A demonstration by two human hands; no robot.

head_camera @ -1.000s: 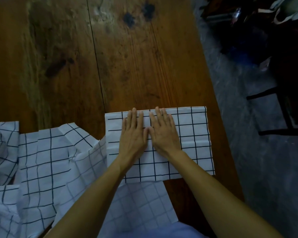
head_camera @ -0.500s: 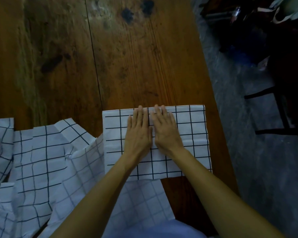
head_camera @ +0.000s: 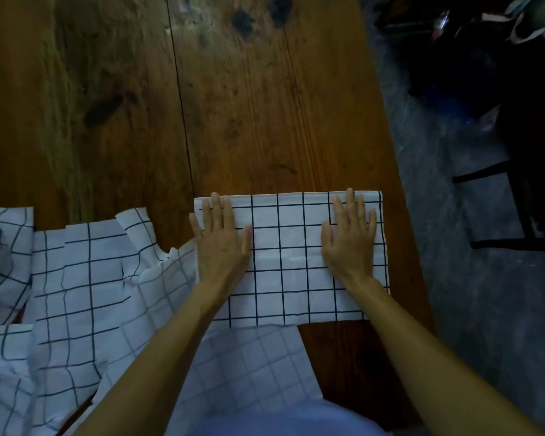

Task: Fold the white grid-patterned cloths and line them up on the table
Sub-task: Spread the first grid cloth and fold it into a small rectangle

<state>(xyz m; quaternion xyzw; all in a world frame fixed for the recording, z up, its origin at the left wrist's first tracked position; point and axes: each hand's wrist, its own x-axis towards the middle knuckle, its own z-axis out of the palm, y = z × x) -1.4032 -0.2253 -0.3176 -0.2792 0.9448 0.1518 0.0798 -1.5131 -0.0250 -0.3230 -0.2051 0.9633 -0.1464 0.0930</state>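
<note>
The folded cloth (head_camera: 291, 259) lies flat near the right edge of the wooden table (head_camera: 265, 105), its right side just short of that edge. Beyond its far side the tabletop stretches open, brown planks with dark knots and a seam between boards. The left hand (head_camera: 222, 243) presses flat on the cloth's left end and the right hand (head_camera: 350, 239) on its right end, fingers straight and together, holding nothing. The cloth is a white rectangle with a black grid, its edges straight. To the left a heap of unfolded cloths (head_camera: 76, 294) lies rumpled and creased, touching the folded one and running under its near side. Off the table's right edge, a dark chair (head_camera: 516, 209) stands on the grey floor (head_camera: 453, 278).
</note>
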